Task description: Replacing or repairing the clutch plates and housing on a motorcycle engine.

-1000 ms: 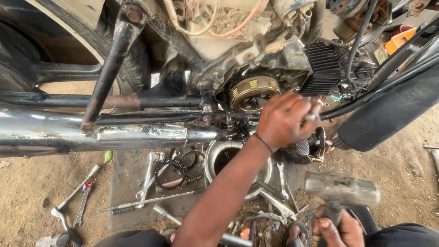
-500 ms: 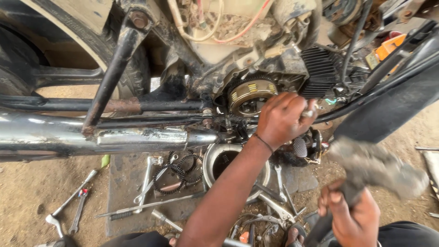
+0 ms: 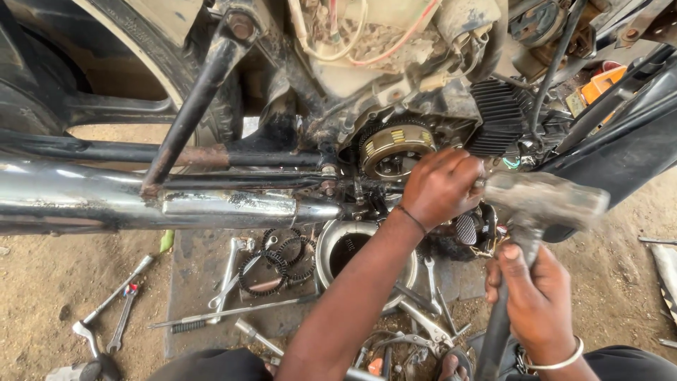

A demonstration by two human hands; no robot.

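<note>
My left hand (image 3: 443,187) was closed in a fist around a thin metal tool, I think a punch or a chisel, but only its short end (image 3: 481,183) came out of my fingers on the right side, so I cannot say exactly what it was. I held it low, just below and to the right of the round brass-coloured clutch (image 3: 395,149) in the open engine, probably to keep its tip firm against a part there; the tip itself was hidden behind my hand. My right hand (image 3: 536,296) was closed tight around the dark handle of a hammer (image 3: 546,201), near its lower end, I believe to have a longer swing. The grey head of the hammer was blurred and stood just beside the end of the tool, almost touching it. The long chrome exhaust pipe (image 3: 141,204) passed on the left, so I worked from below it. On the dark mat (image 3: 204,282) near me lay a round metal cover (image 3: 352,247), some toothed clutch rings (image 3: 278,257) and several spanners (image 3: 233,271), I suppose kept close to be easy to take. Two more spanners (image 3: 113,310) rested on the sandy ground to the left.
</note>
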